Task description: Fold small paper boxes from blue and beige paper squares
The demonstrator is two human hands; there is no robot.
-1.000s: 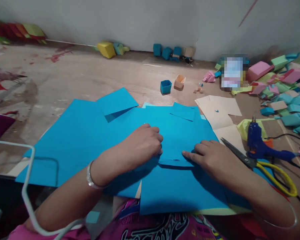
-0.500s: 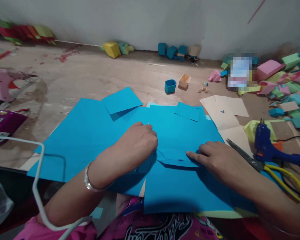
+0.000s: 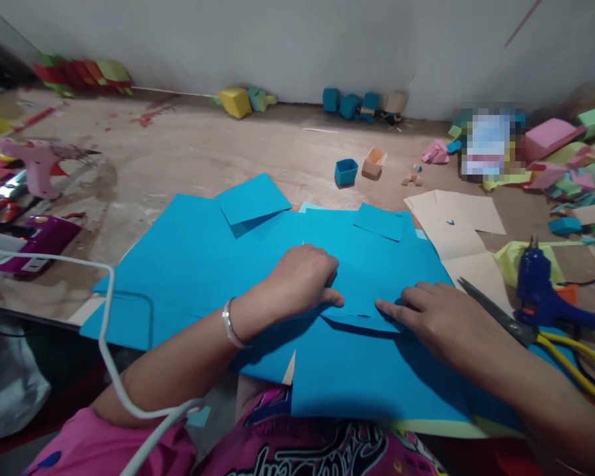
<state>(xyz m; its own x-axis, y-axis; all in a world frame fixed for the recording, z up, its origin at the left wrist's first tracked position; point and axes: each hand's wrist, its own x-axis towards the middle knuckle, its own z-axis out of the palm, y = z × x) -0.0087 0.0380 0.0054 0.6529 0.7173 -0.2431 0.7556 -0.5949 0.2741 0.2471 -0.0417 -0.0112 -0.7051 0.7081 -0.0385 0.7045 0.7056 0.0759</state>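
Large blue paper sheets (image 3: 371, 383) cover the near part of the table. Upon them lies a blue piece with a folded near edge (image 3: 361, 284). My left hand (image 3: 310, 277) presses on its left part, fingers curled and thumb stretched out along the fold. At the right end of the fold, my right hand (image 3: 421, 311) rests with its index finger extended and the other fingers bent under. Neither hand grips anything that I can see. Two smaller blue pieces, one large (image 3: 252, 199) and one small (image 3: 379, 221), lie behind my hands.
Yellow-handled scissors (image 3: 515, 324) and a blue glue gun (image 3: 540, 284) lie at the right. A pink glue gun (image 3: 39, 165) is at the left. A white cable (image 3: 106, 330) crosses my left arm. Small paper boxes (image 3: 346, 173) stand farther back.
My left hand has shifted right along the fold, and its thumb now shows stretched out. My right hand has stayed at the fold's right end. The whole view has shifted slightly.
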